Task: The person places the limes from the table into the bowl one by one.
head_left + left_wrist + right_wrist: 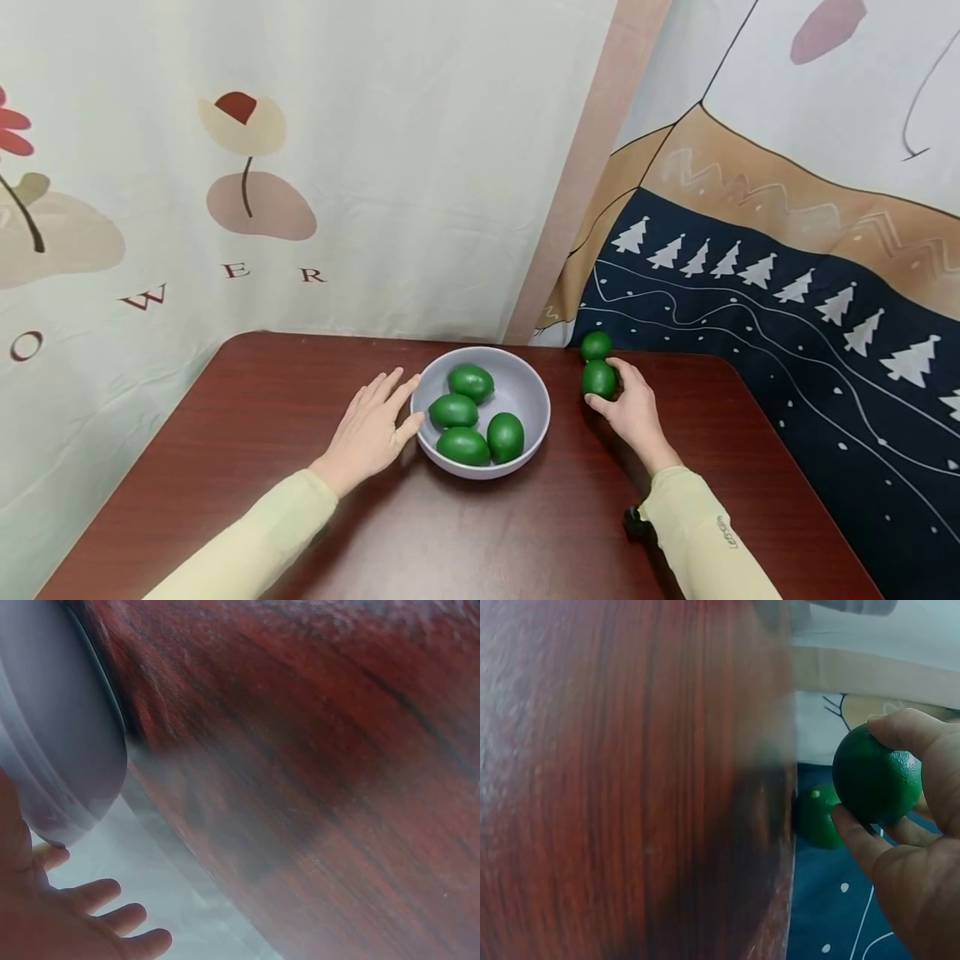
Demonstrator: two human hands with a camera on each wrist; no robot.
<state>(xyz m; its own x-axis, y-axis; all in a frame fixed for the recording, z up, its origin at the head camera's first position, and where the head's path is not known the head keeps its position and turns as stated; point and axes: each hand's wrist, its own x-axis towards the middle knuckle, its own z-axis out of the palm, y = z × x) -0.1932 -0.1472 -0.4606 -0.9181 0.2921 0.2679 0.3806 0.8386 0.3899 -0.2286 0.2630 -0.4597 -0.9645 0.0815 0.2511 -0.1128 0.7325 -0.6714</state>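
A grey-lavender bowl [530,400] stands toward the back of the table, with several green limes [471,382] inside it. At the bowl's left side is my left hand [367,432], its fingers spread and fairly straight, index finger and thumb by the rim. The left wrist view shows the bowl's outer wall [60,727] beside that hand; whether it presses the rim I cannot tell. To the right of the bowl, my right hand [634,412] pinches a lime [874,776] between thumb and fingers, seemingly raised off the table. Just behind it, a second lime [819,817] sits by the back edge.
The dark red-brown wooden table [480,542] ends at a back edge close behind the bowl. A pale printed curtain [420,208] and a dark blue tree-patterned cloth [720,308] hang behind. Something small and black [637,523] sits under the right wrist.
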